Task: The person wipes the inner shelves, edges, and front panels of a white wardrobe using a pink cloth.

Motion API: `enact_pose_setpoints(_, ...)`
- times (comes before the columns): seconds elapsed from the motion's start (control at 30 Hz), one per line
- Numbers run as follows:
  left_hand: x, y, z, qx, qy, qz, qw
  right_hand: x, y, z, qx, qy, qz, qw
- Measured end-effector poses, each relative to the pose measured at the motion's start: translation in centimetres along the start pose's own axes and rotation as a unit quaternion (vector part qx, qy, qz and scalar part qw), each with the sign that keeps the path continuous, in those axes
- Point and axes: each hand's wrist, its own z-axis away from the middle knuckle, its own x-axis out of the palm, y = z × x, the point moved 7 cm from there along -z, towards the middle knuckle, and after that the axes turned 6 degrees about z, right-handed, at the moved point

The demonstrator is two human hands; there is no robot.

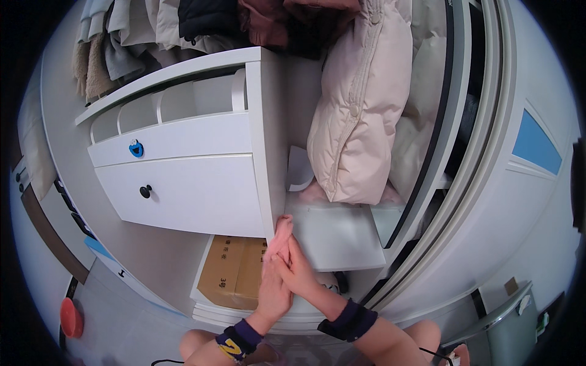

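A crumpled pink cloth (280,238) is held between my two hands, in front of the drawer unit's right edge. My left hand (274,290) has hold of its lower end. From the right, my right hand (298,270) presses against the same cloth, its thumb over the left hand. The cloth's upper end sticks out past the fingers, close to the white side panel (274,137); whether it touches the panel I cannot tell. Just right of my hands is a white shelf (341,238). Dark bands circle both wrists.
A white drawer (192,196) with a black knob (145,191) is at left, above a cardboard box (238,274) bearing writing. A pale pink padded coat (361,114) hangs over the shelf. More clothes (206,20) hang at the top. Sliding door frames (485,151) curve along the right.
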Motion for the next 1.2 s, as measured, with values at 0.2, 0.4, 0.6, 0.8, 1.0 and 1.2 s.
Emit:
enact_pose_setpoints(0.2,2.0,1.4,2.3,0.044,-0.01,-0.076,0.996,-2.1,-0.9,-0.2,-0.034,-0.034,0.174,0.984)
enact_pose_setpoints(0.4,5.0,0.2,2.1,0.02,0.007,-0.138,0.99,-0.3,4.5,-1.4,-0.12,-0.019,0.308,0.944)
enact_pose_setpoints(0.6,6.2,0.9,1.6,0.02,-0.012,-0.117,0.993,-1.4,3.8,-2.1,-0.036,-0.095,0.303,0.947)
enact_pose_setpoints(0.8,8.9,2.2,1.2,0.035,-0.05,-0.079,0.995,-6.0,3.9,-0.9,0.004,-0.069,0.32,0.945)
enact_pose_setpoints(1.0,12.4,4.4,0.7,0.068,-0.041,-0.018,0.997,-10.9,4.7,0.7,0.048,-0.056,0.375,0.924)
enact_pose_setpoints(1.2,13.8,5.9,0.5,0.136,-0.071,-0.008,0.988,-15.3,3.1,1.6,0.195,-0.051,0.447,0.872)
